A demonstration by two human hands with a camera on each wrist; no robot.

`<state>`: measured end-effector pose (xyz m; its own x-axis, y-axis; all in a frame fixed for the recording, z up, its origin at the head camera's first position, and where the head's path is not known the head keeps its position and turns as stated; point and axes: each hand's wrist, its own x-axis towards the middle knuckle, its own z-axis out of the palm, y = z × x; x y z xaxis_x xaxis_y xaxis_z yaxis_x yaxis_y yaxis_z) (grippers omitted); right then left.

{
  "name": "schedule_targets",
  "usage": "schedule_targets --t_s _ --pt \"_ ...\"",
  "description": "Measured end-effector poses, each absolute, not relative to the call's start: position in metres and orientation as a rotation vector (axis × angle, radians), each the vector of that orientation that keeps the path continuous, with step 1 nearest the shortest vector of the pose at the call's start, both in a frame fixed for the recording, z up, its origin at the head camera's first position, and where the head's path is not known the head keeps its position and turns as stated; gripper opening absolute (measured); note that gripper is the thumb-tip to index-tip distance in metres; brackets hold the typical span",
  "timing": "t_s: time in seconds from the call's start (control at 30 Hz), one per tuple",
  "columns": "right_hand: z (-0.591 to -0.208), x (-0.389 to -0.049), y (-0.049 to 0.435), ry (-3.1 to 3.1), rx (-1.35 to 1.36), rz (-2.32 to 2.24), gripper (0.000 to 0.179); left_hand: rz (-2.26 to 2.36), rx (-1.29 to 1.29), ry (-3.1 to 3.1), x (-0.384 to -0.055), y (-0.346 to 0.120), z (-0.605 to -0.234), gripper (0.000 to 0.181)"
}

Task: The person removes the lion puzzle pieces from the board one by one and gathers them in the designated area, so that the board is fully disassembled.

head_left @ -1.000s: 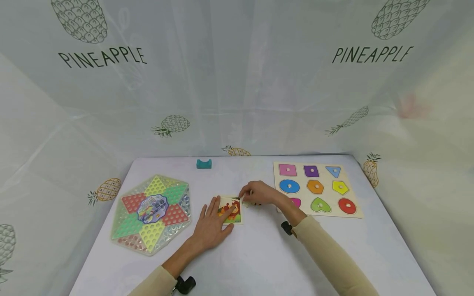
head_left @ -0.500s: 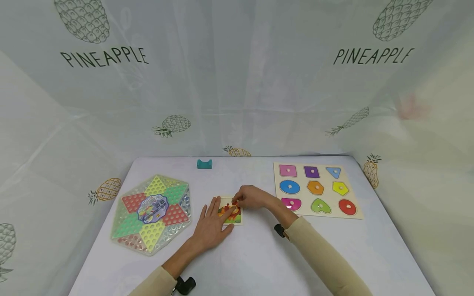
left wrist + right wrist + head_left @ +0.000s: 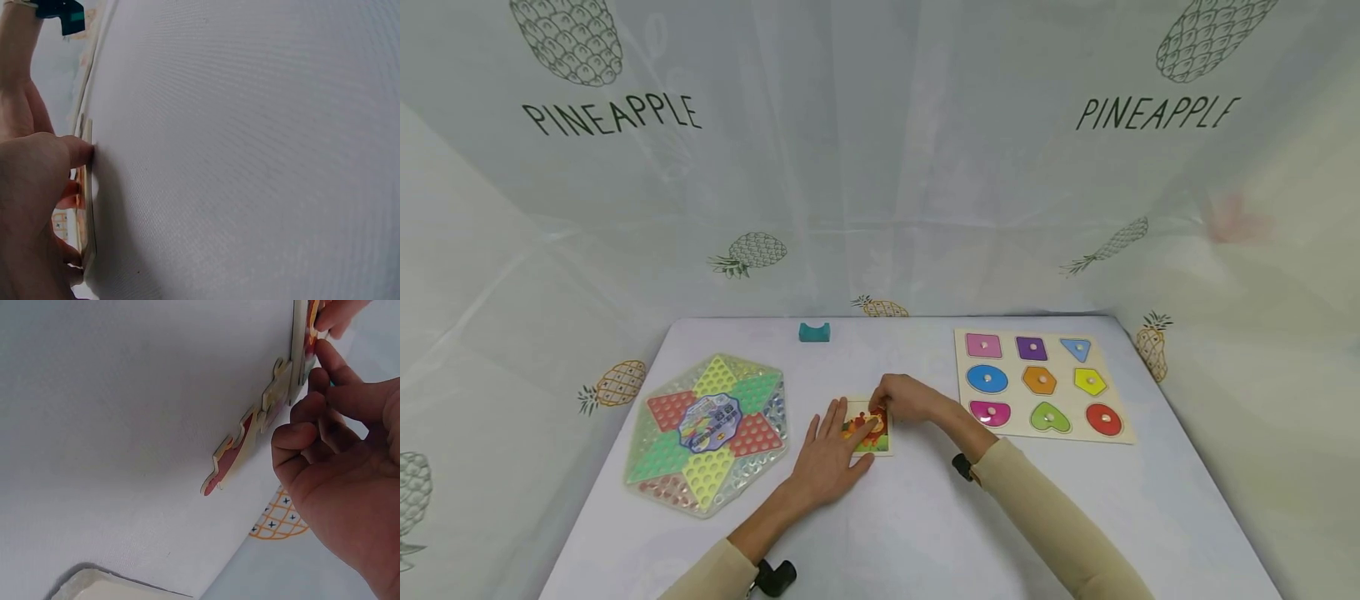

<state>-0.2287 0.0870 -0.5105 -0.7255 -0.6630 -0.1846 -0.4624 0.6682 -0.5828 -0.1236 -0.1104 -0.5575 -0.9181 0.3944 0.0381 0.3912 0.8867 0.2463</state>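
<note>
My left hand (image 3: 829,462) lies flat with spread, straight fingers on a small wooden picture puzzle (image 3: 880,442) showing a red and orange animal. In the left wrist view, its thumb rests at the edge of the puzzle board (image 3: 89,200). The right hand (image 3: 912,398) has its fingers curled, thumb and index together at the puzzle's upper right part. Whether a piece sits between those fingertips I cannot tell. Beside the board, the right wrist view shows a red and cream puzzle piece (image 3: 232,453) and another piece (image 3: 276,394) lying on the table; the right hand hides them from the head camera.
To the right lies a wooden shape board (image 3: 1011,364) with knobbed, coloured shapes. A hexagonal Chinese checkers board (image 3: 662,412) is on the left. At the back stands a small teal block (image 3: 814,333). The white table (image 3: 910,533) meets a pineapple-printed curtain (image 3: 880,183).
The right hand has moved left from beside the puzzle's upper right corner onto the picture, then dipped slightly. The left hand stays in place.
</note>
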Motion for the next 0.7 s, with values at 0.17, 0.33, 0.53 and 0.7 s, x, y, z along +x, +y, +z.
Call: schedule_targets --t_s 0.17,0.33,0.53,0.7 --pt "-0.5129 -0.2294 0.0859 2.525 -0.888 -0.704 0.029 0.393 0.631 3.035 -0.1231 -0.1096 -0.5565 0.055" --pt "-0.5125 -0.2288 0.0862 2.539 -0.874 -0.687 0.027 0.390 0.634 3.040 -0.1226 -0.1090 -0.5552 0.055" --pt "-0.5132 -0.2301 0.0858 2.531 -0.906 -0.697 0.025 0.374 0.639 3.038 -0.1223 -0.1093 -0.5544 0.055" --pt "-0.5136 -0.2304 0.0867 2.530 -0.872 -0.729 0.024 0.371 0.640 3.040 -0.1225 -0.1098 -0.5552 0.055"
